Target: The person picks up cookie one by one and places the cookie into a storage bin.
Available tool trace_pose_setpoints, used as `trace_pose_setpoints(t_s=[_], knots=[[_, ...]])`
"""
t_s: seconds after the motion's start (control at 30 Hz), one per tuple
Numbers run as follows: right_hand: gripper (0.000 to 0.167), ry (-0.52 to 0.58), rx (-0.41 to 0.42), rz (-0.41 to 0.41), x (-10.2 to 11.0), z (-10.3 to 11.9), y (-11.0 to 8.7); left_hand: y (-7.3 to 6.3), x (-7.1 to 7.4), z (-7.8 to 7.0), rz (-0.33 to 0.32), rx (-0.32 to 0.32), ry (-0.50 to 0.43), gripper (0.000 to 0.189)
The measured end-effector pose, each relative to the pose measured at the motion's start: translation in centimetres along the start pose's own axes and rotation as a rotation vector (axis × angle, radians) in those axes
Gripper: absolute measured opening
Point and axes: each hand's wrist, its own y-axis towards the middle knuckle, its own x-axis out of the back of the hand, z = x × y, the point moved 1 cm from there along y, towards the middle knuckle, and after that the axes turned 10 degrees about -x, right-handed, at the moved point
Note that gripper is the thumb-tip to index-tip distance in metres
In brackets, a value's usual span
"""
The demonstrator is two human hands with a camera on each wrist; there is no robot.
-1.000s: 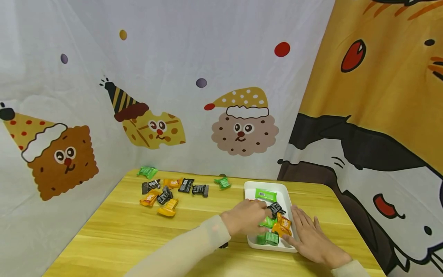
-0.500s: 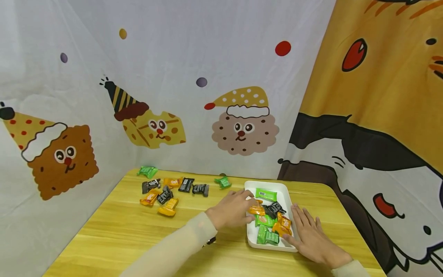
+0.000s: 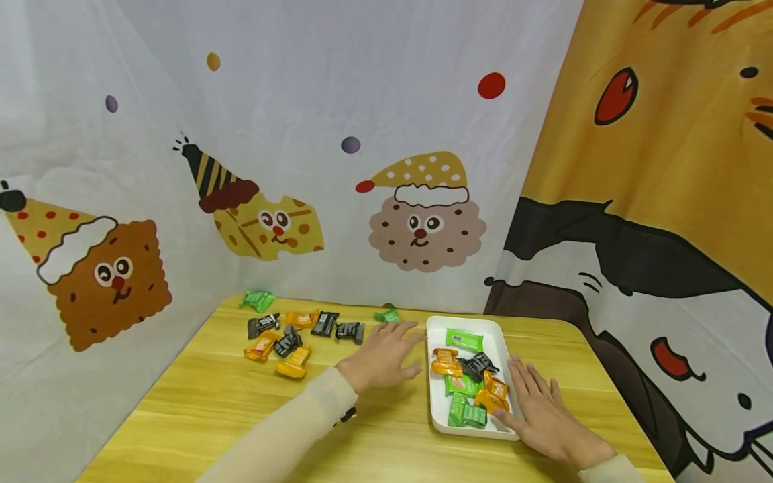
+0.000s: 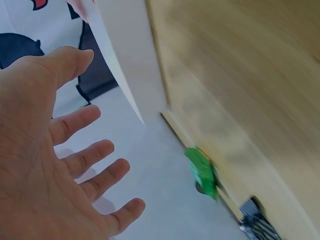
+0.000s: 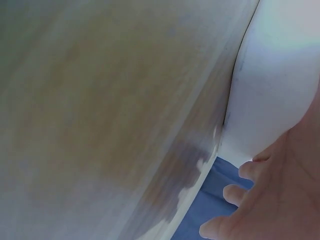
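Observation:
My left hand (image 3: 383, 355) hovers over the table just left of the white tray (image 3: 494, 341), fingers spread and holding nothing; the left wrist view shows its bare palm (image 4: 45, 150). My right hand (image 3: 543, 416) rests along the tray's right side with straight fingers, and the right wrist view has it against the tray wall (image 5: 275, 80). Inside the tray lie a flat green packet (image 3: 464, 339), an orange wrapped candy (image 3: 446, 362), a black one (image 3: 479, 366), a second orange one (image 3: 492, 392) and two more green ones (image 3: 467, 411). A green candy (image 3: 387, 315) sits beyond my left fingers, partly covered.
Left of my left hand, several black, orange and green candies (image 3: 288, 341) are scattered on the wooden table (image 3: 205, 402). A green candy (image 3: 257, 300) lies at the far left corner. A printed cloth (image 3: 302, 100) hangs behind the table.
My left hand has let go of an orange candy, which now lies in the tray's left side, and has moved left out of the tray. My right hand has stayed put.

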Motion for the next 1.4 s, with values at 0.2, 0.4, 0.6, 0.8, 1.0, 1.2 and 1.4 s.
trace_pose_setpoints(t_s=[0.2,0.4,0.6,0.8,1.0,1.2,1.4], knots=[[0.110,-0.003,-0.008,0.007,0.0,0.0,0.1,-1.2,-0.6,2.3,-0.005,0.059,-0.029,0.064],[0.109,-0.002,-0.007,0.008,-0.1,-0.1,0.1,-2.5,-1.4,4.8,0.010,0.137,-0.075,0.067],[0.109,-0.001,-0.008,0.007,-0.1,-0.1,0.1,-3.8,-1.3,6.7,0.027,0.204,-0.108,0.067],[0.110,-0.005,-0.011,0.007,0.0,0.0,0.1,-4.7,-1.2,8.4,0.028,0.269,-0.151,0.066],[0.109,0.002,-0.010,0.012,0.0,0.0,-0.1,-5.5,-1.4,9.5,0.054,0.311,-0.177,0.065],[0.109,-0.007,-0.010,0.006,0.0,-0.1,0.0,-6.1,-1.4,10.2,0.067,0.331,-0.201,0.065],[0.109,-0.008,-0.014,0.014,-0.1,-0.1,0.0,-6.3,-1.6,10.8,0.080,0.335,-0.191,0.064]])
